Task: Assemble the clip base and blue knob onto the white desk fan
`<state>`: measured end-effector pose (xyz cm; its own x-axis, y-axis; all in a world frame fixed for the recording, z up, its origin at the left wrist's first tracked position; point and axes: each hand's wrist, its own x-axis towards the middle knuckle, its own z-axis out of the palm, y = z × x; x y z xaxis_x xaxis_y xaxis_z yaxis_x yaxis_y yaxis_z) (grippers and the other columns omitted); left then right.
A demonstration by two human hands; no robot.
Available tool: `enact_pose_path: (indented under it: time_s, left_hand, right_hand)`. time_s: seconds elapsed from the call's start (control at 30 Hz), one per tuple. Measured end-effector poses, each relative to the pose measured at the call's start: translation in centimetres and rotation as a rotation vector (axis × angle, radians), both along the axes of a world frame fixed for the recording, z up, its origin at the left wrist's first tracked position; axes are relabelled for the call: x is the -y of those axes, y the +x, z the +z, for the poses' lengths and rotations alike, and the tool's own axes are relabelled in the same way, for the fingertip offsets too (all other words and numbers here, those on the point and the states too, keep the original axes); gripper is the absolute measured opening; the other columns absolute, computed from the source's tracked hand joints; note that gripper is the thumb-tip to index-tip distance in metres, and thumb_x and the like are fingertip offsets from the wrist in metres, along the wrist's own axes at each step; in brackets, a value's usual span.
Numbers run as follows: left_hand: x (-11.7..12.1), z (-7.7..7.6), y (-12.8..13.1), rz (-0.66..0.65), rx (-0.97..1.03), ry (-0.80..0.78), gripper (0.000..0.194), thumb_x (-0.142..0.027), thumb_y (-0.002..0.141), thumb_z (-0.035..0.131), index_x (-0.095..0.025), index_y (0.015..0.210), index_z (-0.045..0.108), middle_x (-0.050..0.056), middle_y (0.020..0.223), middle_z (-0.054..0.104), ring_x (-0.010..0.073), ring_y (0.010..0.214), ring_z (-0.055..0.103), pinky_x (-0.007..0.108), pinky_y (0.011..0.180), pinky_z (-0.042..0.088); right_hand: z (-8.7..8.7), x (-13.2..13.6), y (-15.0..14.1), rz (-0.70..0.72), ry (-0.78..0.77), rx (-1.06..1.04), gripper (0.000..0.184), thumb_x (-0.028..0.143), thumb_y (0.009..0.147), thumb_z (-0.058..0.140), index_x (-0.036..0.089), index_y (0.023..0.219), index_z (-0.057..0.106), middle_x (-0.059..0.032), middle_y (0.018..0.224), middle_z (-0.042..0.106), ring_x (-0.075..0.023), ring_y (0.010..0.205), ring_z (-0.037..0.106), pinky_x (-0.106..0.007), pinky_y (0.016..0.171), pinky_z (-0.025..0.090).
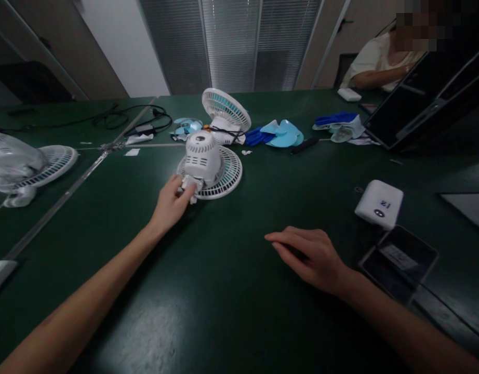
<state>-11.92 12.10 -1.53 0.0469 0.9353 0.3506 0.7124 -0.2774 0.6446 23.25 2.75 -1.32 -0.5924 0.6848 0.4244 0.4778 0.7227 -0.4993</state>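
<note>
A small white fan (202,161) lies grille-down on the green table, its motor housing upward. My left hand (174,200) is closed round the white clamp part at the fan's near side. Over the table, to the right and nearer me, my right hand (309,254) holds no visible object; its fingertips are pressed together. Behind the fan stands a second white fan (226,111) with its grille tilted up. Light blue fan blades (284,133) lie to the right of that one.
Another fan (32,161) lies at left. Black cables (122,117) trail across the back. At right are a white power bank (380,202), a dark phone-like device (399,262) and a large black case (430,93). Gloves (341,124) lie near the case. A person (380,62) sits behind.
</note>
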Motion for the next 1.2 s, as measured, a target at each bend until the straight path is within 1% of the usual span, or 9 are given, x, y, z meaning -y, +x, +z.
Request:
enact_pose_path:
  time_s: [0.17, 0.27, 0.4, 0.57, 0.67, 0.8, 0.93, 1.03, 1.2]
  left_hand:
    - [3.9, 0.5, 7.0, -0.293, 0.148, -0.067, 0.023, -0.035, 0.102, 0.053, -0.019, 0.094, 0.066, 0.007, 0.095, 0.061, 0.0229, 0.090, 0.059, 0.034, 0.078, 0.051]
    - [7.0, 0.8, 10.4, -0.410, 0.230, -0.104, 0.015, -0.031, 0.103, 0.054, -0.020, 0.099, 0.063, 0.008, 0.108, 0.062, 0.0247, 0.104, 0.059, 0.042, 0.094, 0.050]
    - [9.8, 1.0, 12.6, -0.450, 0.312, -0.224, 0.014, -0.031, 0.104, 0.051, -0.021, 0.106, 0.060, 0.008, 0.109, 0.061, 0.0233, 0.101, 0.058, 0.040, 0.092, 0.051]
    - [10.2, 1.1, 11.9, -0.476, 0.378, -0.351, 0.017, -0.026, 0.105, 0.047, -0.020, 0.119, 0.055, 0.008, 0.114, 0.060, 0.0223, 0.106, 0.058, 0.038, 0.097, 0.049]
    - [10.2, 1.0, 10.9, -0.509, 0.357, -0.375, 0.035, -0.016, 0.097, 0.055, -0.021, 0.131, 0.048, 0.009, 0.121, 0.059, 0.0228, 0.109, 0.059, 0.039, 0.098, 0.049]
    - [10.7, 0.8, 9.6, -0.425, 0.080, -0.277, 0.055, -0.020, 0.092, 0.064, -0.022, 0.142, 0.041, 0.012, 0.137, 0.054, 0.0285, 0.124, 0.052, 0.048, 0.106, 0.042]
    - [11.0, 0.9, 8.5, -0.406, -0.149, -0.212, 0.040, -0.031, 0.093, 0.067, -0.026, 0.131, 0.054, 0.009, 0.140, 0.055, 0.0330, 0.130, 0.047, 0.052, 0.105, 0.036]
    - [11.0, 1.2, 7.9, -0.416, -0.099, -0.238, 0.035, -0.021, 0.092, 0.065, -0.026, 0.126, 0.056, 0.006, 0.128, 0.061, 0.0289, 0.118, 0.055, 0.047, 0.100, 0.040]
    - [11.2, 1.8, 8.4, -0.431, 0.218, -0.360, 0.033, -0.018, 0.093, 0.062, -0.024, 0.125, 0.054, 0.003, 0.111, 0.066, 0.0208, 0.097, 0.063, 0.034, 0.085, 0.049]
  right_hand:
    - [0.2, 0.9, -1.0, -0.001, 0.086, 0.131, 0.033, 0.023, 0.103, 0.052, 0.020, 0.135, 0.057, -0.0048, 0.106, 0.071, -0.0120, 0.080, 0.067, -0.026, 0.066, 0.048]
    - [0.0, 1.7, -1.9, -0.011, 0.186, 0.232, 0.033, 0.025, 0.103, 0.050, 0.017, 0.135, 0.057, -0.0058, 0.101, 0.073, -0.0146, 0.077, 0.068, -0.028, 0.061, 0.046]
    - [-0.4, 2.7, -2.8, -0.060, 0.295, 0.324, 0.025, 0.025, 0.103, 0.052, 0.013, 0.120, 0.065, -0.0061, 0.090, 0.074, -0.0163, 0.073, 0.069, -0.029, 0.053, 0.043]
    - [-0.5, 3.2, -3.3, -0.137, 0.316, 0.367, 0.026, 0.021, 0.104, 0.048, 0.013, 0.121, 0.066, -0.0059, 0.097, 0.075, -0.0136, 0.070, 0.068, -0.030, 0.056, 0.045]
    - [-0.5, 3.3, -3.4, -0.168, 0.349, 0.386, 0.033, 0.025, 0.106, 0.047, 0.010, 0.132, 0.061, -0.0067, 0.096, 0.076, -0.0153, 0.071, 0.070, -0.031, 0.054, 0.044]
    - [-0.7, 3.6, -3.5, -0.175, 0.346, 0.449, 0.036, 0.025, 0.107, 0.045, 0.009, 0.136, 0.058, -0.0088, 0.102, 0.076, -0.0152, 0.073, 0.070, -0.032, 0.055, 0.043]
    - [-1.0, 3.9, -3.8, -0.210, 0.337, 0.505, 0.039, 0.027, 0.107, 0.046, 0.009, 0.140, 0.056, -0.0094, 0.101, 0.076, -0.0149, 0.067, 0.068, -0.033, 0.053, 0.040]
    - [-1.0, 3.9, -4.0, -0.236, 0.334, 0.504, 0.038, 0.028, 0.107, 0.046, 0.010, 0.138, 0.058, -0.0079, 0.095, 0.076, -0.0148, 0.063, 0.066, -0.033, 0.052, 0.038]
    - [-1.0, 3.9, -4.2, -0.243, 0.298, 0.471, 0.031, 0.033, 0.106, 0.049, 0.016, 0.128, 0.063, -0.0031, 0.083, 0.073, -0.0158, 0.063, 0.066, -0.032, 0.051, 0.036]
